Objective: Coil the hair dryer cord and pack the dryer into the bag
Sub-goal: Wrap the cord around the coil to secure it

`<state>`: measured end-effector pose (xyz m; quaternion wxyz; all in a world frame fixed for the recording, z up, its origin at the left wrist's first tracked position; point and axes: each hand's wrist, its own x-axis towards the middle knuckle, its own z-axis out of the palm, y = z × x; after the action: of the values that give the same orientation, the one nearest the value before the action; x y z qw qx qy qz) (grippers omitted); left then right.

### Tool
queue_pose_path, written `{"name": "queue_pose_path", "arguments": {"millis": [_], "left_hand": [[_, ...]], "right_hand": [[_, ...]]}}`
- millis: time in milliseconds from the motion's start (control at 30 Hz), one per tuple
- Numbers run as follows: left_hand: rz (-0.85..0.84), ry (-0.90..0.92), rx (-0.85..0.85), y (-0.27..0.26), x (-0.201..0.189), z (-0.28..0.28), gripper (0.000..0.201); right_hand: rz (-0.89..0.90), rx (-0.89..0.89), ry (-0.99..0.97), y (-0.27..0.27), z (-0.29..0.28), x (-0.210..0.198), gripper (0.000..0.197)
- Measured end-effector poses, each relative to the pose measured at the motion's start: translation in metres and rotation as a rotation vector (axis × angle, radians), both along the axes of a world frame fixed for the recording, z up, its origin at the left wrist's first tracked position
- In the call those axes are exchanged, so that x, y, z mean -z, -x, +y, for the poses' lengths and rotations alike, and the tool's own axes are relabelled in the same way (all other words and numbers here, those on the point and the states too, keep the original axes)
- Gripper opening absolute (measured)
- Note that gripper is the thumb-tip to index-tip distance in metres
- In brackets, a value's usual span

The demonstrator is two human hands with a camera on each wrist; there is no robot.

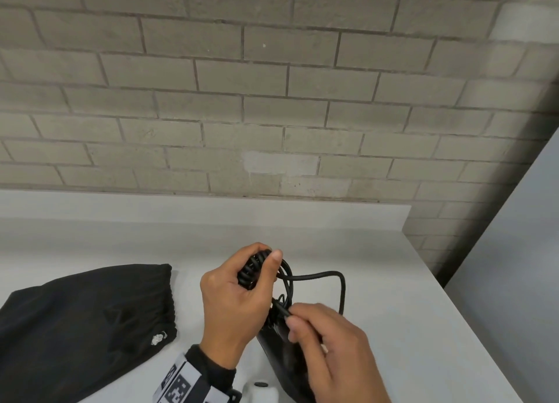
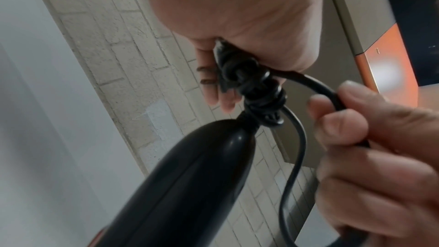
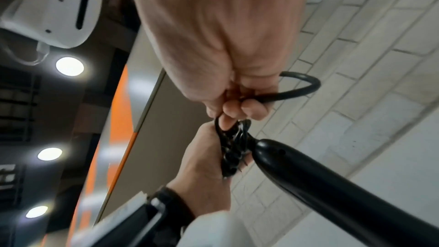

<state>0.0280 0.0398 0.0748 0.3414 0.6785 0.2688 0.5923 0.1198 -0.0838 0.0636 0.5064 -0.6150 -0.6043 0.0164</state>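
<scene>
On the white counter the black hair dryer [image 1: 279, 352] lies partly under my hands. Its handle [image 2: 190, 176] points up toward the coiled cord [image 1: 249, 274], a tight bundle that my left hand [image 1: 260, 261] grips with fingers and thumb curled round it. My right hand [image 1: 292, 316] pinches the loose cord just below the bundle, near the handle's end. A free loop of cord [image 1: 334, 277] arcs out to the right. The right wrist view shows that loop [image 3: 305, 85] and the bundle [image 3: 234, 149] in my left palm. The black drawstring bag [image 1: 84, 327] lies flat at the left.
The white counter [image 1: 408, 312] ends at a raised ledge [image 1: 211, 209] against a grey brick wall [image 1: 242, 100]. Its right edge runs diagonally at the right, with a grey panel [image 1: 514, 251] beyond. Bare counter lies behind and right of my hands.
</scene>
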Motion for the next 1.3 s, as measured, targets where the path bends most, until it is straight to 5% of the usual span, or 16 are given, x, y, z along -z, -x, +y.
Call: {"name": "queue_pose_path", "arguments": {"millis": [267,500,767,867,933,1067,1300], "left_hand": [[-0.106,0.277,0.080,0.003,0.001,0.003,0.006],[-0.088,0.346,0.149,-0.002,-0.005,-0.004,0.015],[-0.054,0.308,0.158,-0.003,-0.004,-0.006,0.016],[-0.045,0.288,0.157,-0.003,-0.003,-0.007,0.016],[-0.035,0.269,0.154,-0.002,-0.003,-0.007,0.016],[-0.023,0.234,0.141,0.003,0.000,-0.001,0.014],[-0.014,0.111,0.227,0.006,0.002,-0.003,0.011]], "right_hand": [[0.196,-0.090,-0.109,-0.044,-0.033,-0.008,0.029],[-0.456,0.018,0.036,-0.075,-0.040,0.037,0.026],[-0.067,0.235,-0.235,-0.029,-0.027,0.017,0.019],[0.046,0.204,-0.084,-0.019,-0.016,0.009,0.038],[0.110,0.101,0.121,-0.016,-0.009,0.008,0.031],[-0.086,0.034,0.121,-0.018,-0.003,0.005,0.005],[-0.136,0.027,-0.088,-0.032,0.000,-0.041,0.009]]}}
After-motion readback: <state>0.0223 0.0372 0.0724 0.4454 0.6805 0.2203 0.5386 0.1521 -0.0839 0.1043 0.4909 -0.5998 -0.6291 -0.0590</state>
